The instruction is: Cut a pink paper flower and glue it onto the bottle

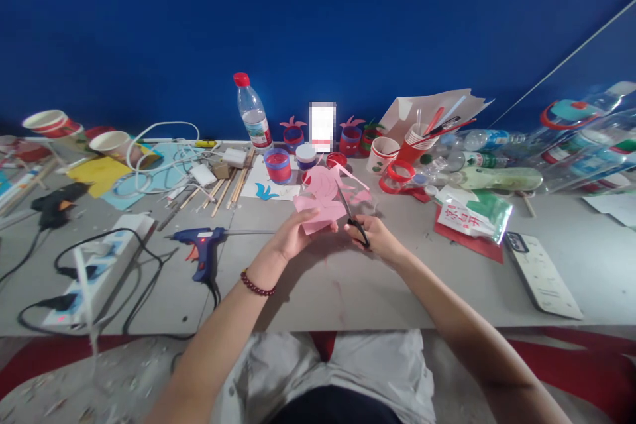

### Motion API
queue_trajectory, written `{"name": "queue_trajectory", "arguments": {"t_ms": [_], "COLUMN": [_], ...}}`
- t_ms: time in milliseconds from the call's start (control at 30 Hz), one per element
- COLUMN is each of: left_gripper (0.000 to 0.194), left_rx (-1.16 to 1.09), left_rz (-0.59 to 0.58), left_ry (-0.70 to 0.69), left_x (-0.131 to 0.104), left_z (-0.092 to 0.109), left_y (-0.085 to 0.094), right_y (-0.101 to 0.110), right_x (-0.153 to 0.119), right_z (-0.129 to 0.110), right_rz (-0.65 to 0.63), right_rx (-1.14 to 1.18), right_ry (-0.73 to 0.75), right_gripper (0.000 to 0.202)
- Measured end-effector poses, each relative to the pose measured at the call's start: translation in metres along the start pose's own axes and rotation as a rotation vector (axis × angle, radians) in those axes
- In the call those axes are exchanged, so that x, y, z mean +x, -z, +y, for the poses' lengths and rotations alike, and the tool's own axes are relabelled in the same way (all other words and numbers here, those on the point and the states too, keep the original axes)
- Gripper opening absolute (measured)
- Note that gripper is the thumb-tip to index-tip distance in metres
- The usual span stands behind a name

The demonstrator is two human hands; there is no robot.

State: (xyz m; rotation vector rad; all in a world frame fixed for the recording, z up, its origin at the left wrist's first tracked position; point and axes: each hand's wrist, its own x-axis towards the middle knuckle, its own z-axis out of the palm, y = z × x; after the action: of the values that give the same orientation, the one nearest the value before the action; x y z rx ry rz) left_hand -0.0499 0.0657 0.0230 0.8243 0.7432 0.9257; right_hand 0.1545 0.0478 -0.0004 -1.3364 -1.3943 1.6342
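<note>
Pink paper (320, 209), partly cut into curved shapes, is pinched in my left hand (299, 233) above the middle of the table. My right hand (373, 237) grips the black handles of a pair of scissors (358, 230), whose blades point up and away along the paper's right edge. Whether the blades touch the paper I cannot tell. Just beyond lie a white sheet with a blue paper cutout (265, 192) and a red cup ring with blue rims (278, 167). Several small decorated cups, among them a pink-topped one (350, 138), stand along the wall.
To the left lie a blue glue gun (201, 245), a white power strip (102, 271) with trailing cords, and wooden sticks (241, 179). A water bottle (253, 116) stands at the back. On the right are a phone (544, 275), a paper cup (383, 154) and several plastic bottles (497, 179).
</note>
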Motion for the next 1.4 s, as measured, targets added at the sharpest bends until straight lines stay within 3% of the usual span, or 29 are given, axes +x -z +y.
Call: {"name": "queue_trajectory", "arguments": {"t_ms": [167, 300, 567, 767, 1067, 1400], "left_gripper": [0.033, 0.029, 0.034, 0.028, 0.019, 0.018], "left_rx": [0.026, 0.075, 0.226, 0.263, 0.383, 0.473], "left_rz": [0.202, 0.401, 0.447, 0.558, 0.496, 0.419], "left_ry": [-0.015, -0.126, -0.206, -0.218, -0.194, -0.224], "left_x": [0.011, 0.019, 0.018, 0.016, 0.006, 0.005], "left_z": [-0.008, -0.014, -0.013, -0.006, 0.013, 0.014], "left_y": [-0.001, 0.003, 0.014, 0.017, 0.008, 0.011], "right_y": [-0.001, -0.001, 0.003, 0.004, 0.006, 0.009], "right_x": [0.003, 0.004, 0.005, 0.003, -0.001, -0.001], "right_z": [0.005, 0.007, 0.013, 0.009, 0.001, 0.002], "right_rz": [0.027, 0.054, -0.064, -0.119, -0.125, -0.132], "right_rx": [-0.017, -0.058, 0.013, 0.017, -0.050, -0.066], "right_ry": [-0.014, -0.044, -0.077, -0.075, -0.112, -0.107], "right_gripper": [0.046, 0.048, 0.048, 0.046, 0.043, 0.046]}}
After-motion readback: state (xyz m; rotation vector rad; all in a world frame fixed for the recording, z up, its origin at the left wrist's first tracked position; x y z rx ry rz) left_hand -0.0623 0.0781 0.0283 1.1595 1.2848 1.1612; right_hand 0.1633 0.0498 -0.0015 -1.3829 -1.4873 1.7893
